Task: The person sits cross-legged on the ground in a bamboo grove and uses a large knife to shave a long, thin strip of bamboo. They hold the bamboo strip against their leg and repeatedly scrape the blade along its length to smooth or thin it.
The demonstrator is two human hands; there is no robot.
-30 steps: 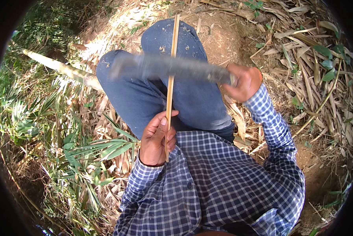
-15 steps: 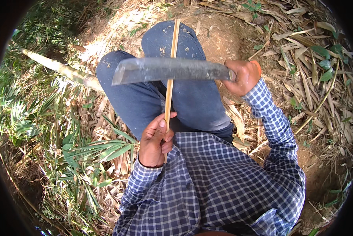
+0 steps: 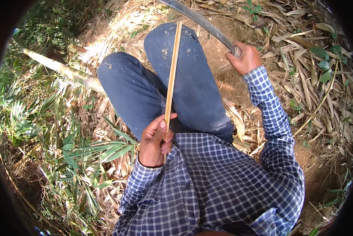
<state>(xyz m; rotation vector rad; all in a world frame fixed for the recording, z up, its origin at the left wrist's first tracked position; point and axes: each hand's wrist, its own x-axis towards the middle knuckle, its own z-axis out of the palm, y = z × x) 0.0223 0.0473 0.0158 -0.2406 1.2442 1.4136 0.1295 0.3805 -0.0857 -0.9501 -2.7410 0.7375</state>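
Your right hand point(image 3: 246, 59), gripping the long grey metal blade point(image 3: 204, 21), has swung far; the slender tan wooden strip point(image 3: 171, 80) your left hand point(image 3: 153, 141) pinches now lies uncovered.

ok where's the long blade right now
In the head view, the long blade is at the top, right of centre, held in the right hand, slanting up-left beyond the upper end of the thin strip.

Daylight bleaches some leaf litter point(image 3: 97, 45); the corners are black.
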